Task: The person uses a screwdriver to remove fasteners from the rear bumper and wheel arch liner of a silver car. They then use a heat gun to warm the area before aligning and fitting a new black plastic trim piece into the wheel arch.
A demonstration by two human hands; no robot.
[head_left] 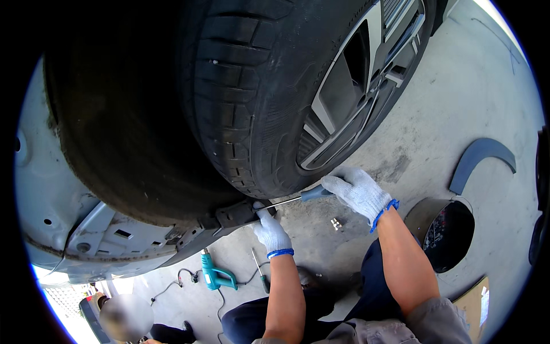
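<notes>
My right hand (356, 192), in a white knit glove with a blue cuff, grips the grey handle of a screwdriver (317, 192). Its thin metal shaft runs left to a black plastic bracket (236, 215) at the lower edge of the wheel arch. My left hand (271, 231), gloved the same way, is at that bracket, its fingers by the screwdriver's tip. Whether those fingers pinch a small part is hidden. Just above both hands stands the car wheel (258, 103), with a black tyre and a grey-and-silver rim.
A teal heat gun (212, 272) with its cord and a second screwdriver (260, 271) lie below the car body. To the right are a black bucket (450, 236), a curved grey trim piece (481, 157) and cardboard (472, 307). Another person (127, 318) is at the lower left.
</notes>
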